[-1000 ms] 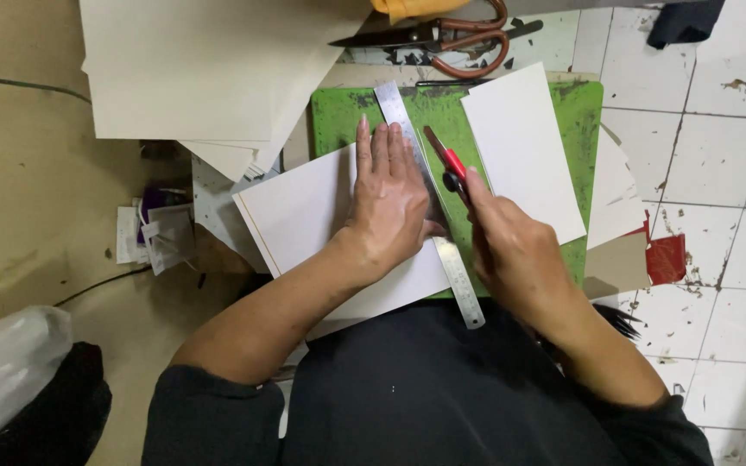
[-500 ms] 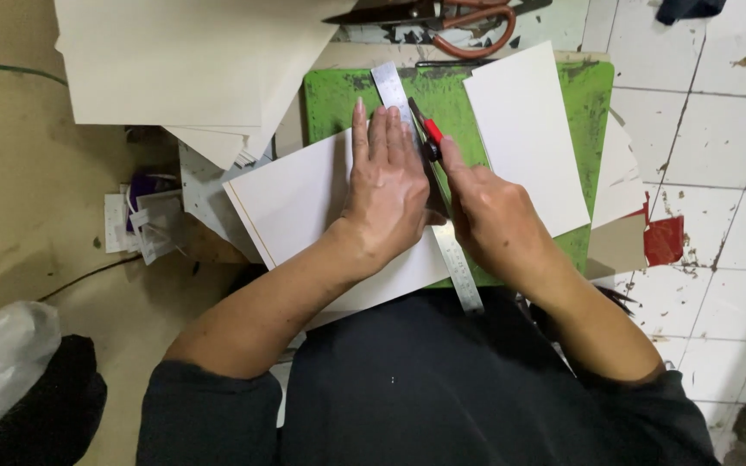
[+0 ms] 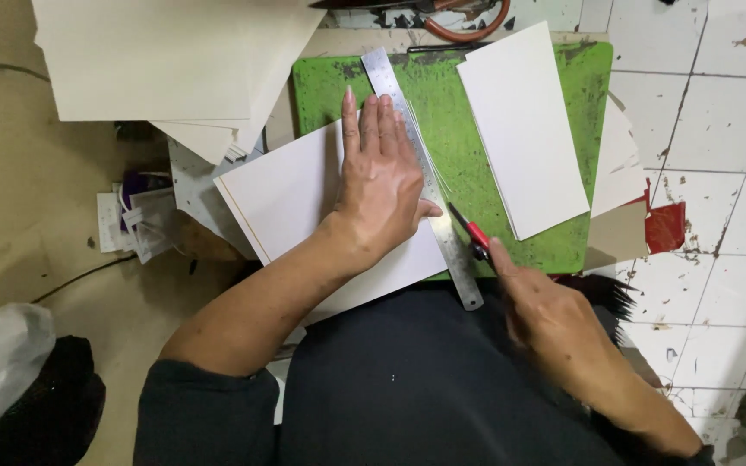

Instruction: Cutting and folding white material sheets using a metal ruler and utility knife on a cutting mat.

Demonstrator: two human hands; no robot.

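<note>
Cutter: red-handled knife [image 3: 475, 234] now sits low on the rule, near the body-side end — half a second ago its tip was up near the far end, so the stroke has run most of the length toward the person.
Right hand: right hand [image 3: 554, 324] closed around the knife handle, blurred with motion, drawn back close to the dark shirt.
Left hand: left hand [image 3: 383, 177] flat and spread, fingers together, pressing the steel ruler [image 3: 425, 173] and the white sheet [image 3: 304, 207] down — same hold as before, not shifted.
Meaning: my read — the cut along the rule looks nearly complete; a thin line shows on the green cutting mat [image 3: 468, 164] beside the rule.
Sheet position: lies half on the mat, half overhanging its left edge.
Edges: blade is close to the mat's near edge and the ruler's end — little track left.
Open room: bare green strip between the rule and the cut white stack [image 3: 524, 129]; cream board pile [image 3: 174, 60] crowds the upper left; tiled floor [image 3: 701, 112] lies right.
</note>
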